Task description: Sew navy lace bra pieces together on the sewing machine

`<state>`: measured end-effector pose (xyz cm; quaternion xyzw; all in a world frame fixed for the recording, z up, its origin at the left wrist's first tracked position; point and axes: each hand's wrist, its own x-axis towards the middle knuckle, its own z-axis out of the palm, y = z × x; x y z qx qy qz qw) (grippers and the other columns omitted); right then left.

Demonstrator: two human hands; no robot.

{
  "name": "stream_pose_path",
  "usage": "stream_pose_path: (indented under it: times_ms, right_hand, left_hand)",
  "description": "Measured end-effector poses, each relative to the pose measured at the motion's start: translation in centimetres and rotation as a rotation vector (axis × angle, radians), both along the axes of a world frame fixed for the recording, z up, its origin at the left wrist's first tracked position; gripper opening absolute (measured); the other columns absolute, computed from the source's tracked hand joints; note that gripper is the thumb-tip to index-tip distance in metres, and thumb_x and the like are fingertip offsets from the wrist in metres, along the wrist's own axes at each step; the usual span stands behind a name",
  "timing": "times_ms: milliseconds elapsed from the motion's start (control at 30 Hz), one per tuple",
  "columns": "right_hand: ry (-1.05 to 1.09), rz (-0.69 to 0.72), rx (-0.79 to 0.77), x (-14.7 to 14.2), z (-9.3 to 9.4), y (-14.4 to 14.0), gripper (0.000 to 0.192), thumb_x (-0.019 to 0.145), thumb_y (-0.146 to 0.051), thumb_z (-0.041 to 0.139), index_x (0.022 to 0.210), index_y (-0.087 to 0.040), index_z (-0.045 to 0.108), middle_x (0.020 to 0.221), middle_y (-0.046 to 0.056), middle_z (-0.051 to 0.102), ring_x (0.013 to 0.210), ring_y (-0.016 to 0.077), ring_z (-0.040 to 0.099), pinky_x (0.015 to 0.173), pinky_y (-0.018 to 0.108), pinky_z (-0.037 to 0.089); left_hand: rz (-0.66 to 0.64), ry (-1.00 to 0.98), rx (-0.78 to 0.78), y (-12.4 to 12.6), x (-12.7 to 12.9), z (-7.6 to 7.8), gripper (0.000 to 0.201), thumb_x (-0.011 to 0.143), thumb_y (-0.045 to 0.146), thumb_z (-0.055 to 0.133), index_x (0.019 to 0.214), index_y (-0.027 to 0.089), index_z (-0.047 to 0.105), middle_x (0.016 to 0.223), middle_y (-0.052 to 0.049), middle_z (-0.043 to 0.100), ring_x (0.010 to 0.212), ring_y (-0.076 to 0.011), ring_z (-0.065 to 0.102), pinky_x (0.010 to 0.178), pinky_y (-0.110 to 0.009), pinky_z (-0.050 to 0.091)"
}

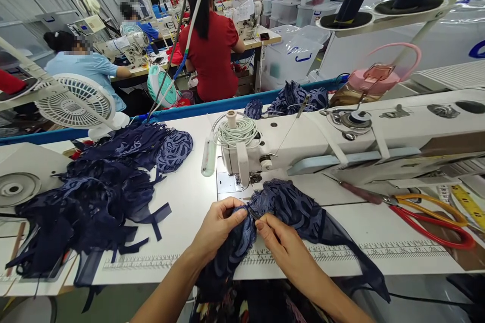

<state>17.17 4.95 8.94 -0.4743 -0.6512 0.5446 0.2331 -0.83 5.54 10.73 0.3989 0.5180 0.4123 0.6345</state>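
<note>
A navy lace garment piece (299, 212) lies on the white table in front of the sewing machine (303, 146), spilling over the near edge toward my lap. My left hand (217, 227) pinches its gathered edge from the left. My right hand (282, 245) grips the same edge from the right, fingertips almost meeting the left hand's. Both hands sit just before the machine's needle area (246, 179).
A heap of navy lace pieces (102, 197) covers the table's left. Scissors with red and orange handles (428, 214) lie at the right. A small white fan (76, 103) stands at the left, a pink bottle (373, 81) behind the machine. Other people sew at benches beyond.
</note>
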Motion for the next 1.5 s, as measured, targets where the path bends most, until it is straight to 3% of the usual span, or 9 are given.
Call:
stream_pose_path:
  times_ms: [633, 733, 800, 867, 1000, 1100, 1233, 1367, 1500]
  right_hand:
    - [-0.010, -0.015, 0.048, 0.3, 0.6, 0.1, 0.041, 0.098, -0.052, 0.032, 0.074, -0.022, 0.044, 0.063, -0.005, 0.036, 0.055, 0.0112, 0.035, 0.051, 0.023, 0.032]
    - [-0.133, -0.062, 0.194, 1.1, 0.6, 0.5, 0.039, 0.100, -0.050, 0.030, 0.075, -0.023, 0.045, 0.059, -0.005, 0.043, 0.051, 0.0121, 0.043, 0.049, 0.024, 0.033]
    - [-0.316, -0.073, 0.349, 2.0, 0.5, 1.4, 0.037, 0.100, -0.049, 0.030, 0.083, -0.023, 0.050, 0.059, -0.003, 0.052, 0.049, 0.0139, 0.050, 0.049, 0.025, 0.034]
    - [-0.565, -0.090, 0.544, 3.2, 0.2, 2.9, 0.037, 0.100, -0.048, 0.029, 0.094, -0.021, 0.054, 0.060, 0.000, 0.059, 0.049, 0.0171, 0.056, 0.047, 0.026, 0.032]
    - [-1.050, -0.158, 0.939, 5.4, -0.3, 6.5, 0.040, 0.100, -0.044, 0.033, 0.095, -0.016, 0.061, 0.067, 0.008, 0.065, 0.052, 0.0197, 0.059, 0.044, 0.029, 0.026]
    - [-1.197, -0.120, 1.128, 5.9, -0.2, 8.2, 0.034, 0.098, -0.038, 0.043, 0.086, -0.013, 0.064, 0.071, 0.012, 0.064, 0.064, 0.0238, 0.062, 0.053, 0.030, 0.036]
    - [-0.887, 0.046, 1.268, 4.1, -0.6, 7.7, 0.023, 0.095, -0.022, 0.048, 0.108, -0.014, 0.065, 0.096, 0.014, 0.067, 0.089, 0.0273, 0.062, 0.081, 0.039, 0.046]
    - [-0.519, 0.441, 1.169, 2.2, -1.8, 5.7, 0.036, 0.092, -0.004, 0.042, 0.120, -0.018, 0.060, 0.118, 0.008, 0.064, 0.109, 0.0222, 0.057, 0.093, 0.036, 0.044]
    - [-0.465, 0.463, 1.024, 2.2, -1.6, 4.9, 0.027, 0.095, -0.010, 0.044, 0.114, -0.019, 0.061, 0.108, 0.007, 0.066, 0.099, 0.0200, 0.059, 0.088, 0.034, 0.045]
  left_hand:
    - [-0.025, 0.071, 0.008, -0.2, -0.3, -0.8, 0.030, 0.082, 0.043, 0.066, 0.085, 0.014, 0.061, 0.076, 0.000, 0.056, 0.070, -0.0124, 0.049, 0.068, -0.022, 0.039]
    - [-0.159, 0.342, 0.122, 1.2, -1.7, -0.3, 0.023, 0.087, 0.039, 0.057, 0.085, 0.017, 0.061, 0.074, 0.001, 0.056, 0.069, -0.0134, 0.050, 0.066, -0.023, 0.039]
    - [-0.298, 0.641, 0.204, 2.7, -2.8, 0.3, 0.016, 0.088, 0.033, 0.054, 0.087, 0.019, 0.062, 0.075, 0.001, 0.059, 0.071, -0.0153, 0.053, 0.066, -0.025, 0.039]
    - [-0.341, 0.968, 0.258, 3.7, -3.4, 0.9, 0.011, 0.087, 0.028, 0.056, 0.090, 0.021, 0.064, 0.083, -0.001, 0.063, 0.078, -0.0190, 0.057, 0.070, -0.028, 0.042]
    - [-0.048, 1.475, 0.512, 1.6, -1.7, 0.1, 0.020, 0.089, 0.018, 0.054, 0.107, 0.018, 0.061, 0.109, -0.013, 0.062, 0.099, -0.0283, 0.059, 0.083, -0.042, 0.048]
    - [0.052, 1.455, 0.775, -2.4, 0.3, -2.6, 0.035, 0.095, 0.022, 0.048, 0.129, 0.013, 0.050, 0.127, -0.017, 0.057, 0.120, -0.0298, 0.053, 0.099, -0.046, 0.045]
    - [-0.217, 1.364, 0.839, -4.7, -0.6, -5.1, 0.057, 0.093, 0.038, 0.053, 0.139, 0.007, 0.039, 0.139, -0.021, 0.048, 0.134, -0.0338, 0.040, 0.110, -0.054, 0.036]
    - [-0.450, 1.225, 0.820, -2.9, -3.9, -4.0, 0.049, 0.093, 0.034, 0.055, 0.137, 0.014, 0.044, 0.139, -0.015, 0.051, 0.133, -0.0275, 0.043, 0.114, -0.052, 0.031]
    - [-0.443, 1.269, 0.803, -2.0, -4.0, -2.8, 0.061, 0.090, 0.045, 0.058, 0.142, 0.017, 0.039, 0.126, -0.014, 0.059, 0.121, -0.0271, 0.053, 0.112, -0.054, 0.033]
